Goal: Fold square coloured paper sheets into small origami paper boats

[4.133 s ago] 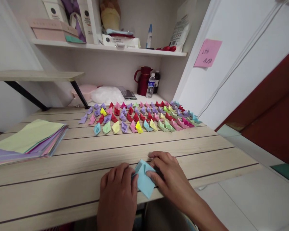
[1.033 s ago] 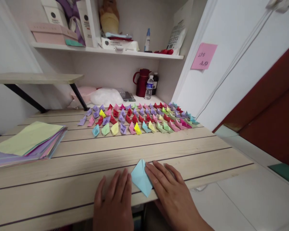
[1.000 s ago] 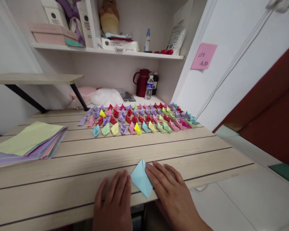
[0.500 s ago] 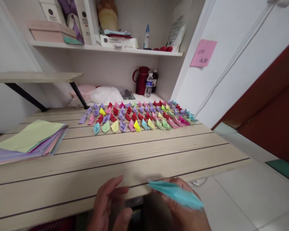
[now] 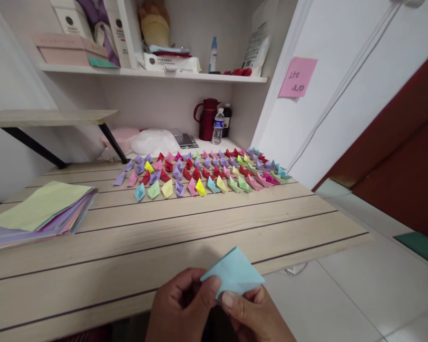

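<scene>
A light-blue folded paper (image 5: 237, 270), diamond-like in outline, is held up over the front edge of the table. My left hand (image 5: 185, 301) pinches its left corner between thumb and curled fingers. On the lower right side, my right hand (image 5: 255, 308) grips the same paper, with the thumb pressed on its face. The fingers behind the paper are partly hidden. Beyond the hands, several rows of small folded paper boats (image 5: 180, 188) in many colours stand on the table. A stack of coloured paper sheets (image 5: 43, 204) lies at the left, a pale yellow one on top.
The slatted wooden table (image 5: 135, 251) ends at the right above a tiled floor. A small raised shelf (image 5: 53, 116) on black legs stands at the back left. Behind the boats are a dark red jug (image 5: 208, 119), a water bottle (image 5: 218, 126) and a white plastic bag (image 5: 155, 141).
My left hand has moved right and closed on the paper, where before it was apart with spread fingers. The paper has turned from nearly edge-on to face me. The view has shifted slightly.
</scene>
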Available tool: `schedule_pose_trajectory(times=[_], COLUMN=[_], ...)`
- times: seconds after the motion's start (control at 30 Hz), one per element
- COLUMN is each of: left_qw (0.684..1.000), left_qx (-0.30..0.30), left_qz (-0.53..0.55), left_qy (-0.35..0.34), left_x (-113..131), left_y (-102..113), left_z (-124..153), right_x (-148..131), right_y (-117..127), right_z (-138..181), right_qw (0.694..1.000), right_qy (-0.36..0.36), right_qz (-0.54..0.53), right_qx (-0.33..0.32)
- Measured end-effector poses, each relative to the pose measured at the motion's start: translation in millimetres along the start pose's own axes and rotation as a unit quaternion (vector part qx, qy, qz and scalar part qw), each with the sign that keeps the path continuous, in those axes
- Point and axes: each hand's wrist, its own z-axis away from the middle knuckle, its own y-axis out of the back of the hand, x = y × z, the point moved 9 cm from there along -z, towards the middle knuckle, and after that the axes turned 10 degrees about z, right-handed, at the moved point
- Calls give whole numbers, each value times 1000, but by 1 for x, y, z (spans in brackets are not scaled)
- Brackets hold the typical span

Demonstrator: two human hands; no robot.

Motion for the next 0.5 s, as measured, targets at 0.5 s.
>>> schedule_pose_trajectory(times=[0.5], left_qw=[891], left_qx=[-153], left_qz=[-426], left_qy=[-31], left_x=[56], left_y=[19], left_z=[-96], right_x=[-88], right_y=[18], right_z=[22], right_qw=[621], right_qy=[346], right_qz=[703], right_qx=[19])
